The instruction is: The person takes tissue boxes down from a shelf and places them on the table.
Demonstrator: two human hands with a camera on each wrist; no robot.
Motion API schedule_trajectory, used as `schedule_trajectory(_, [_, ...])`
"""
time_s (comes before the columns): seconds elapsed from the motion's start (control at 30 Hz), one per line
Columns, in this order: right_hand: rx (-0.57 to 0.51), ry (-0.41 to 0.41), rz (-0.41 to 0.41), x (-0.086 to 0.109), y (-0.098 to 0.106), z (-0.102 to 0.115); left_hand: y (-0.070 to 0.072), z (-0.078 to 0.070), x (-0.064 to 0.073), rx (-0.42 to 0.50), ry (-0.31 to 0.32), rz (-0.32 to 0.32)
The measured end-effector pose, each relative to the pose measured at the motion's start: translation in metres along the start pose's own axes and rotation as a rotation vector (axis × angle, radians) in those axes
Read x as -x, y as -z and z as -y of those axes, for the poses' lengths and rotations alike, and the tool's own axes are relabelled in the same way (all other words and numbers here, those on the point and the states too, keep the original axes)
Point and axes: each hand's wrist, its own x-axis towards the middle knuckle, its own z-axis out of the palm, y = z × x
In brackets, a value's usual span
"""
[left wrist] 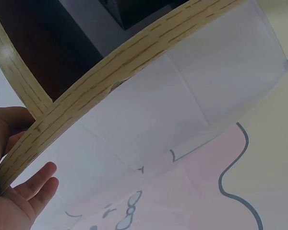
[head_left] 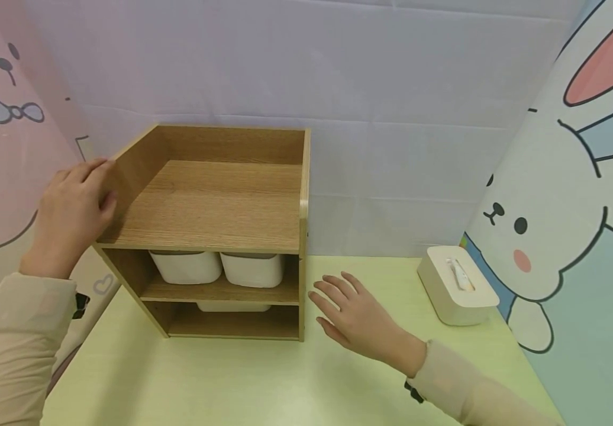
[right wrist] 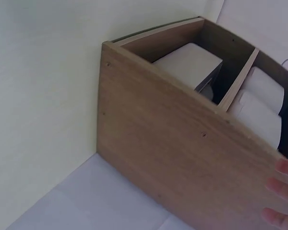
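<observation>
A wooden desktop shelf (head_left: 221,204) stands against the back curtain. My left hand (head_left: 74,207) grips its left side panel from above, thumb on the inner side and fingers on the outer side. In the left wrist view, the panel's edge (left wrist: 86,91) runs between the thumb and the fingers (left wrist: 38,184). My right hand (head_left: 357,316) is held with fingers spread, just off the shelf's right side panel (right wrist: 168,143), and holds nothing. Two white bins, a left bin (head_left: 185,267) and a right bin (head_left: 253,270), sit in the middle compartment. Another white container (head_left: 232,306) is partly hidden in the bottom one.
A cream tissue box (head_left: 461,287) stands on the pale yellow-green table (head_left: 221,384) at the right. A rabbit-print panel (head_left: 551,236) borders the right side, and a pink printed panel (head_left: 3,148) the left. A light curtain (head_left: 392,118) hangs behind.
</observation>
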Motion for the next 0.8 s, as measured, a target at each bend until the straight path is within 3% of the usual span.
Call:
schedule_trajectory(0.33, [0.001, 0.093, -0.07, -0.024, -0.004, 0.021, 0.0, 0.001, -0.001, 0.005, -0.002, -0.005])
schedule_trajectory(0.8, [0.056, 0.084, -0.011, -0.072, -0.022, 0.041, -0.001, 0.001, -0.001, -0.001, -0.004, -0.011])
